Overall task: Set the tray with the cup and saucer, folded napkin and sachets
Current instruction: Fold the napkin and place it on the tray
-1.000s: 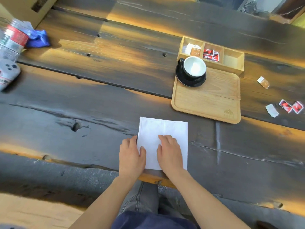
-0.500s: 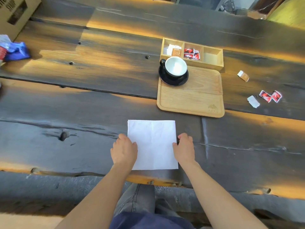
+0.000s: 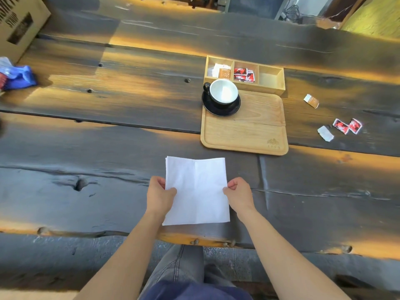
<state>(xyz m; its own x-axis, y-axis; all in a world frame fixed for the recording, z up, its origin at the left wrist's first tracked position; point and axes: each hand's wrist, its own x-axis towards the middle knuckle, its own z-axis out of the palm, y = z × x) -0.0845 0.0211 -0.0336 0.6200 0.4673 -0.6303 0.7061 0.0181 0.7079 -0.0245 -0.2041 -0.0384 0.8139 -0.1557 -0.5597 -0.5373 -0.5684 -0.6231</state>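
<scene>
A white paper napkin (image 3: 195, 190) lies spread on the dark table near its front edge. My left hand (image 3: 159, 194) pinches its left edge and my right hand (image 3: 239, 192) pinches its right edge. Beyond it sits a light wooden tray (image 3: 249, 135) with a black cup, white inside (image 3: 223, 93), on a black saucer (image 3: 220, 106) in the tray's far left corner. Loose sachets lie on the table right of the tray: a brown one (image 3: 311, 101), a white one (image 3: 325, 133) and two red ones (image 3: 347, 126).
A wooden three-compartment box (image 3: 271, 77) stands behind the tray, holding white and brown sachets on the left and red ones in the middle. A cardboard box (image 3: 19, 24) and a blue wrapper (image 3: 18, 77) are at the far left.
My hands have slid from pressing on top of the napkin out to its side edges and now pinch them. The view has shifted a little.
</scene>
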